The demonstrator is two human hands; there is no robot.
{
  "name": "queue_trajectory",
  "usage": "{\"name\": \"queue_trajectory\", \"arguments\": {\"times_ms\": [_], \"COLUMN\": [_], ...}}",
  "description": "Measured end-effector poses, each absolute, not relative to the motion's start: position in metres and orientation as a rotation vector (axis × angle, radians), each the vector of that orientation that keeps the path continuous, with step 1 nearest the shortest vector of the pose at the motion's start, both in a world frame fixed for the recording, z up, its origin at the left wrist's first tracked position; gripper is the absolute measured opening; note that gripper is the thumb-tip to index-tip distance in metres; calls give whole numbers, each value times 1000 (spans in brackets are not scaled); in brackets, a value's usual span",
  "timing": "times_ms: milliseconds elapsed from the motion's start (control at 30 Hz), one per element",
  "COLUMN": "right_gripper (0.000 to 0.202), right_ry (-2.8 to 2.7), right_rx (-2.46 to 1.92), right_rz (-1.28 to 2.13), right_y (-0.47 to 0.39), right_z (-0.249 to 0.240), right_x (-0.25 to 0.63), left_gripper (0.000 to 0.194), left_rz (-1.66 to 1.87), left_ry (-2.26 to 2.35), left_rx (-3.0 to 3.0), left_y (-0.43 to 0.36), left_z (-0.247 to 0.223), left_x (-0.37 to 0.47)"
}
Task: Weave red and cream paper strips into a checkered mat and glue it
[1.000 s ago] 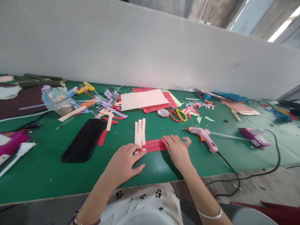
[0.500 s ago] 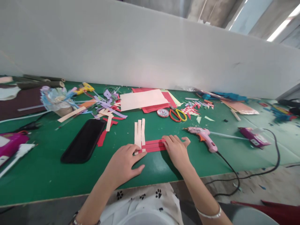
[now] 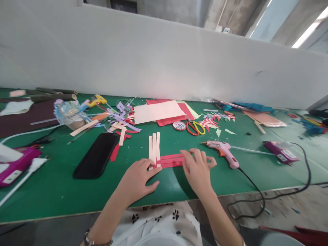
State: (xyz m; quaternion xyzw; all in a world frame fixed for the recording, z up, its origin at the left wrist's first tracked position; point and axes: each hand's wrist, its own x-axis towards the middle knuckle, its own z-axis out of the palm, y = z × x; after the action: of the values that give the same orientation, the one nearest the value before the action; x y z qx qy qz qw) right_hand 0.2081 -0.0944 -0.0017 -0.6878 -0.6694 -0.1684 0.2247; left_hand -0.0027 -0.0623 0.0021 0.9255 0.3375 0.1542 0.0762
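Red paper strips [image 3: 170, 160] lie side by side on the green table, crossed at their left end by three cream strips [image 3: 154, 147] that point away from me. My left hand [image 3: 139, 179] rests on the crossing, fingers apart, its fingertips pressing the strips down. At the right end of the red strips is my right hand [image 3: 198, 169], its fingers spread and bent, with the fingertips over or just above the strip ends. Whether they touch the paper I cannot tell.
A black phone [image 3: 96, 155] lies left of the strips. To the right is a pink glue gun [image 3: 224, 150] with its cord. Behind are scissors [image 3: 195, 128], a round pin case [image 3: 179, 125], cream sheet [image 3: 159, 112] and paper scraps [image 3: 120, 118].
My right hand has lifted a little and its fingers have bent and parted at the strip ends. My left hand stays on the crossing. The view has shifted slightly.
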Motion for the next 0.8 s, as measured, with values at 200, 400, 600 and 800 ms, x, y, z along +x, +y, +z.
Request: {"name": "queue_trajectory", "arguments": {"times_ms": [200, 400, 600, 800], "right_gripper": [30, 32, 25, 28], "right_ry": [-2153, -2141, -2036, -2062], "right_rx": [-1714, -1814, -1866, -1796], "right_rz": [-176, -125, -218, -218], "right_y": [-105, -107, -108, -109], "right_z": [-11, -12, -16, -17], "right_x": [170, 167, 168, 167], "left_gripper": [31, 38, 35, 36], "left_rz": [462, 475, 487, 511], "left_ry": [1041, 1035, 1022, 1019], "left_rx": [2771, 2769, 2765, 2757], "left_y": [-65, -66, -67, -67], "left_z": [3, 2, 1, 1], "left_x": [-1, -3, -3, -3]}}
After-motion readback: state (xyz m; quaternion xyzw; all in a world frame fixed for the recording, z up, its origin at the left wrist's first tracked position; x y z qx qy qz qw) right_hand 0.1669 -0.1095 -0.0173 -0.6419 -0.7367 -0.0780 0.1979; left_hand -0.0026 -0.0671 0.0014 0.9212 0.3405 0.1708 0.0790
